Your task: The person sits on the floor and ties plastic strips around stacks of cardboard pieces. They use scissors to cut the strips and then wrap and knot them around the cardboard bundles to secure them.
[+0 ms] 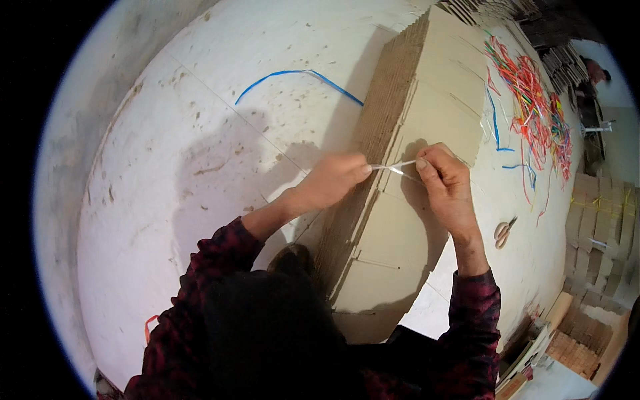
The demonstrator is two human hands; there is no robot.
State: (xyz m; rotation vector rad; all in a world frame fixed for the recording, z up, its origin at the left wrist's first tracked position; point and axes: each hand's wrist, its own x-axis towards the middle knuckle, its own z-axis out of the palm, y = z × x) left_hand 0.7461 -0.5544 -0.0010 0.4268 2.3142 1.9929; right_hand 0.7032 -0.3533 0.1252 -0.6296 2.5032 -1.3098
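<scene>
A tall stack of flat cardboard sheets stands on the floor in front of me, its layered edges facing left. White plastic strap crosses above its top, twisted where the two ends meet. My left hand is closed in a pinch on one end, over the stack's left edge. The other end is gripped between thumb and fingers of my right hand, above the right part of the top sheet. The strap is stretched taut between both hands. Where it runs beneath my hands is hard to make out.
Right of the stack lie scissors and a tangled pile of coloured straps. A blue strap lies on the floor to the left. Bundled cardboard stands at the far right. Another person is partly visible at the upper right.
</scene>
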